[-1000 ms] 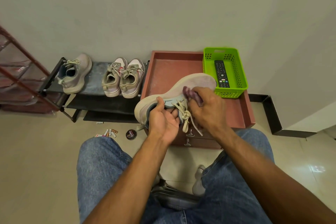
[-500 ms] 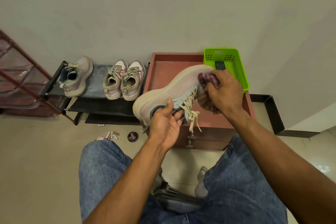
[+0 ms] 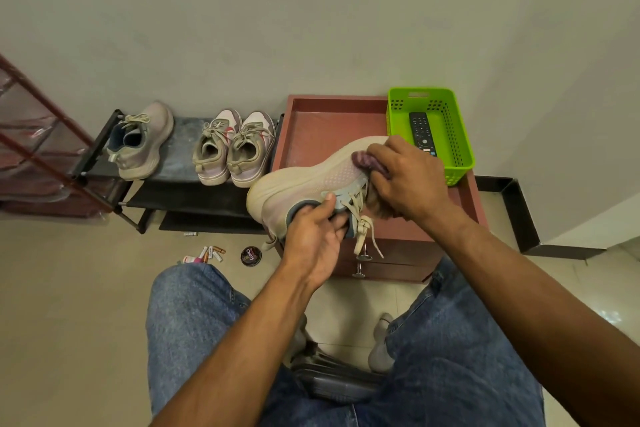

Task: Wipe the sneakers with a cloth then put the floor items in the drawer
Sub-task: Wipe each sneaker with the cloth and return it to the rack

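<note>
The left hand [image 3: 313,236] grips the sneaker [image 3: 311,184] at its collar — toe pointing up and away to the right. The right hand [image 3: 405,177], nearer the toe, has its fingers [image 3: 382,152] curled round the cloth [image 3: 367,161], pressed on the upper just beneath them.

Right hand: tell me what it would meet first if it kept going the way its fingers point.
The right hand points left along the held sneaker, so probably the pair of sneakers on the rack; depth is unclear.
</note>
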